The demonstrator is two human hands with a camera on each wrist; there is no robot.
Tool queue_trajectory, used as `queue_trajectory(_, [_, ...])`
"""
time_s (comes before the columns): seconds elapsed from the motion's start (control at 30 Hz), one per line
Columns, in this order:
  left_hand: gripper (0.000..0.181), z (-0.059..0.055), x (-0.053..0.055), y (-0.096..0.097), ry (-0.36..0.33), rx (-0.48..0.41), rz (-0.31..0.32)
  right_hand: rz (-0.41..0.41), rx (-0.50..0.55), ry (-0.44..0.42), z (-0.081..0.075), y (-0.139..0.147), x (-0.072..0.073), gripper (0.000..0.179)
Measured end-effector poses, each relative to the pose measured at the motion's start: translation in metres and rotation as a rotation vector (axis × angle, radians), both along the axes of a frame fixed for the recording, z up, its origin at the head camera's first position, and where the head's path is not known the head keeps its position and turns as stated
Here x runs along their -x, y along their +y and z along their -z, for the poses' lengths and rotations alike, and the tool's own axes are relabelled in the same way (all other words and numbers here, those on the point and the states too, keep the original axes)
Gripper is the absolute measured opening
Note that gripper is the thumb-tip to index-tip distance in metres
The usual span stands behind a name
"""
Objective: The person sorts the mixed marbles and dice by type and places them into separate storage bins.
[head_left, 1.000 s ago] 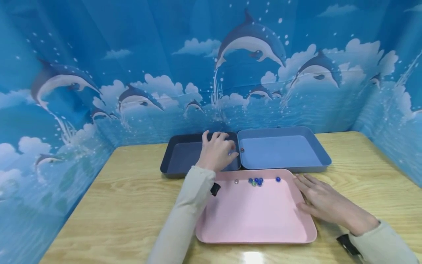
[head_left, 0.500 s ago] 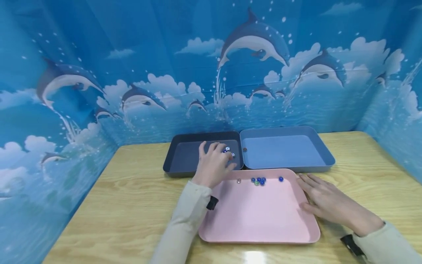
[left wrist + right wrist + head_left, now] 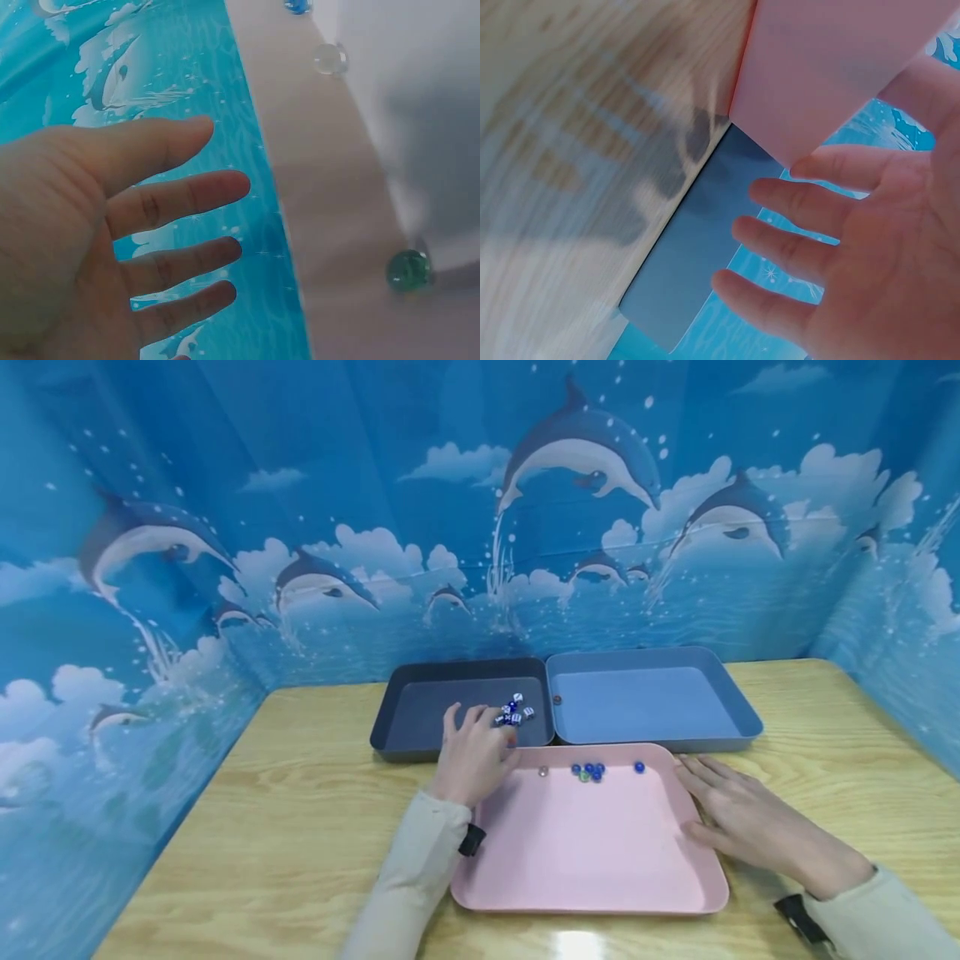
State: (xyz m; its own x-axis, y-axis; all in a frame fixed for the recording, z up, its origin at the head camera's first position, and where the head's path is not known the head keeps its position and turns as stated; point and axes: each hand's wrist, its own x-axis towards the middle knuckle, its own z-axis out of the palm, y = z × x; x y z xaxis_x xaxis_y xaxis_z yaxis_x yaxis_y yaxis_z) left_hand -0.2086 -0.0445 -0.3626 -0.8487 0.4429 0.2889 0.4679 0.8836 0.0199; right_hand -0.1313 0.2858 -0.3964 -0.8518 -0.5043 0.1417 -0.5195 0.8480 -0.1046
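My left hand [image 3: 474, 760] hovers over the front edge of the dark grey tray [image 3: 427, 714], fingers spread; the left wrist view shows nothing in its grasp. Beside its fingertips, several white dice [image 3: 516, 718] and blue dice lie in that tray's right part. My right hand [image 3: 738, 814] rests with straight fingers at the right rim of the pink tray [image 3: 592, 860]. Along the pink tray's far side lie several blue marbles [image 3: 589, 769], a green marble [image 3: 584, 777] and a clear marble [image 3: 543, 771]. A separate blue marble [image 3: 639, 767] sits near the far right corner.
A blue tray [image 3: 645, 702] stands right of the dark one, behind the pink tray. One brownish-red marble [image 3: 557, 700] lies at its left wall. Underneath is a wood-grain table [image 3: 315, 827]; a dolphin-print curtain [image 3: 360, 527] hangs around the back and sides.
My left hand has drawn back from the dark tray toward the near left. The dice, hidden under it a second ago, have come into view. My right hand keeps its place on the rim.
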Motion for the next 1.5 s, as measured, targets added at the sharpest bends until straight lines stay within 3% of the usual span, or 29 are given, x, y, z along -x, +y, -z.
queue_trajectory(0.37, [0.010,0.0037,0.0010,-0.0041,-0.014,0.029,-0.001,-0.018,0.016,0.026,0.0059,0.0022,0.0010,0.067])
queue_trajectory(0.57, [0.007,0.0012,0.0010,-0.0074,-0.089,0.054,-0.065,-0.043,0.026,0.056,0.0067,0.0019,0.0029,0.068])
queue_trajectory(0.8, [0.008,0.0021,-0.0002,-0.0064,-0.043,0.144,-0.155,-0.021,0.014,0.028,0.0057,0.0020,0.0026,0.069])
queue_trajectory(0.97, [0.003,0.0021,-0.0019,-0.0055,-0.047,0.225,-0.214,-0.019,0.014,0.020,0.0055,0.0018,0.0019,0.069])
queue_trajectory(1.23, [0.012,0.0019,-0.0005,-0.0040,-0.137,0.247,-0.266,-0.026,0.017,0.030,0.0047,0.0026,0.0027,0.069])
queue_trajectory(1.5, [0.010,0.0060,0.0010,-0.0057,-0.164,0.234,-0.271,-0.016,0.018,0.014,0.0051,0.0016,0.0018,0.069])
